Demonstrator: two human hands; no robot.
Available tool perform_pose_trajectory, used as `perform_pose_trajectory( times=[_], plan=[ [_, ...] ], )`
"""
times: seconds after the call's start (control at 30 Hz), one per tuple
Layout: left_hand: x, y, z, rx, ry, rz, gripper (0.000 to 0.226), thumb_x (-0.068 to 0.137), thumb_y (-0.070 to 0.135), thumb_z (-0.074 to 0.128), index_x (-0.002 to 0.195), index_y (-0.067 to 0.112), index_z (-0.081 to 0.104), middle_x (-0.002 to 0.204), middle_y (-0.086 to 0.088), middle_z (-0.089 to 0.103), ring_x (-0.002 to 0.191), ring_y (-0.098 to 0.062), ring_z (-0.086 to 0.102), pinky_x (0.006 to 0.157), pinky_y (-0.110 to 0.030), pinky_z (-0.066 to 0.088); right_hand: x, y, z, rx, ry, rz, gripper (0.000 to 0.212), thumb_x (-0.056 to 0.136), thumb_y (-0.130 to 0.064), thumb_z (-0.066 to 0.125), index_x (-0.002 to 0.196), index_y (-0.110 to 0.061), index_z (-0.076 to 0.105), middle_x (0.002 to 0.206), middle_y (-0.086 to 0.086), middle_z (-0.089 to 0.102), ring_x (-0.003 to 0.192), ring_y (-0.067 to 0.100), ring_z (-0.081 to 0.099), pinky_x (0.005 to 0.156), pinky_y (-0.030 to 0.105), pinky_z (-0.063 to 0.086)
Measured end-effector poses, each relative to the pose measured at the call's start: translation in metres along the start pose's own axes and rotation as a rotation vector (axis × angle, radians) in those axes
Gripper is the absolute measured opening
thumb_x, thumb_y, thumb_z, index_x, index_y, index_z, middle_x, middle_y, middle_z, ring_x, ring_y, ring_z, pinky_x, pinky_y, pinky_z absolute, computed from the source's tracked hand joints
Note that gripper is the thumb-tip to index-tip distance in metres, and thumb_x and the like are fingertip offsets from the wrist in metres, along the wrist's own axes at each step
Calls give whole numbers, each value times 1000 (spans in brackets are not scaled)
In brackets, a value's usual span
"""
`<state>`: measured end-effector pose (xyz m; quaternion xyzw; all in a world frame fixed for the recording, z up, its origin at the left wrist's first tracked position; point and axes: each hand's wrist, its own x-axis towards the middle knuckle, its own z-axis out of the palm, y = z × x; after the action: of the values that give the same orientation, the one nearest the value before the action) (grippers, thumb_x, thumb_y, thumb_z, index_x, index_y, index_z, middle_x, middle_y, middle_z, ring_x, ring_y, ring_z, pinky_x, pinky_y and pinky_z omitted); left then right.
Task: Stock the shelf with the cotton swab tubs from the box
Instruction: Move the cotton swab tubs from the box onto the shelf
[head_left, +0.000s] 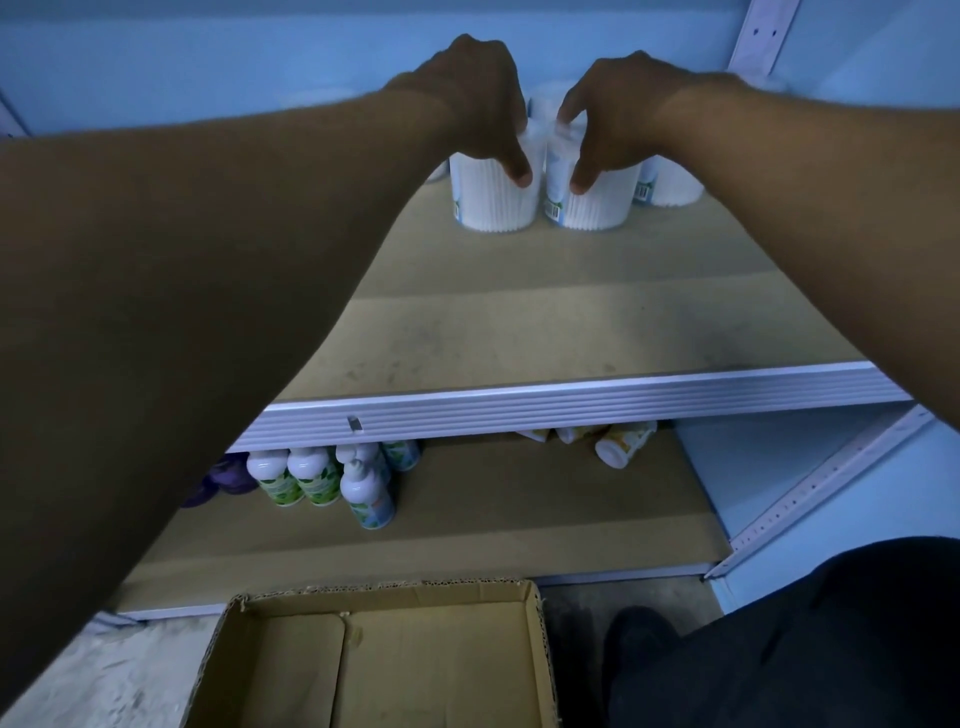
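Note:
Two clear cotton swab tubs stand side by side at the back of the upper shelf (519, 322). My left hand (467, 104) grips the top of the left tub (493, 202), thumb down its front. My right hand (618, 114) grips the top of the right tub (597, 205) the same way. More tubs (675, 182) stand behind and to the right, partly hidden by my hands. The cardboard box (374, 660) sits open on the floor below, and the part in view holds nothing.
On the lower shelf (519, 519) stand several white pump bottles (317, 475) at the left, and a few bottles (623, 447) lie on their sides at the back right. A white upright post (810, 488) frames the right side. My dark trouser leg (805, 639) is at bottom right.

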<state>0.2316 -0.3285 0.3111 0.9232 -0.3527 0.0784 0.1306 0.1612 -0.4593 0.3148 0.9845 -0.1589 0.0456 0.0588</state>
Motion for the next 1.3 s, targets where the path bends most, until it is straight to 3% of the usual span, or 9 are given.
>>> perform_pose_trajectory(
  times=[0.47,0.97,1.3],
  plan=[
    [34,-4,10,70,25,21,72,71,51,82,130,14,63,130,-9,63,116,-32,59,94,-37,46,32,9,10,-28,26,0,77,71,-42,87,139,-21,56,137,12,58,120,39,56,98,54,49],
    [39,-7,7,58,-29,12,70,64,54,86,122,18,69,118,-6,69,108,-27,62,82,-33,46,37,10,10,10,-15,-17,70,73,-37,86,135,-23,56,135,11,58,117,35,57,94,49,52],
    [33,-5,6,92,-47,16,65,68,52,84,123,20,69,118,-5,69,108,-26,62,92,-37,52,40,14,16,54,-44,-20,68,83,-34,74,143,-21,46,138,11,55,124,34,53,99,48,49]
  ],
)
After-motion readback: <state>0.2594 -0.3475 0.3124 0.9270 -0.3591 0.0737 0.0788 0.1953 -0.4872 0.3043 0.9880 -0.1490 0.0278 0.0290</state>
